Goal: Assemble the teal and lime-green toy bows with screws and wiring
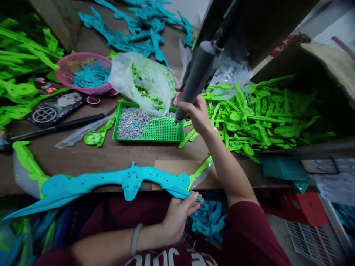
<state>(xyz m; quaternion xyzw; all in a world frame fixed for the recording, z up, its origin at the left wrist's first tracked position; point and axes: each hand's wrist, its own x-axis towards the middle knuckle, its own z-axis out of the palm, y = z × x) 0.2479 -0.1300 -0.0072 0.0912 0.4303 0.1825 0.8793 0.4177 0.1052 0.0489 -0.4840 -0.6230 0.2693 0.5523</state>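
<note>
Head view: nearest us, the left hand [176,218] had thumb and fingers pinched on the right tip of a turquoise-and-green bow-shaped piece [105,179], which lay across the table's near edge, partly over cardboard [177,166]. Below right, near the floor, stood a white rack [313,236].

Beyond the piece, the right hand [196,112] had its fingers wrapped around a grey power driver [198,72], slanted with its tip down at the right end of a green tray [148,140]. Small metal bits [129,122] filled the tray's left half; whether the tip touched anything, we could not tell. We judged that a light, straight touch would serve best there, with the left pinch kept firm so the piece would not slide.

Brown tabletop [72,159] showed between the clutter. Farther left we noted a black-handled tool [80,122] and a pink basket [62,75]; behind the tray, a clear bag [122,74]; rightward, heaped lime parts [255,118]. Farthest lay turquoise parts [152,24], before a pale wall.
</note>
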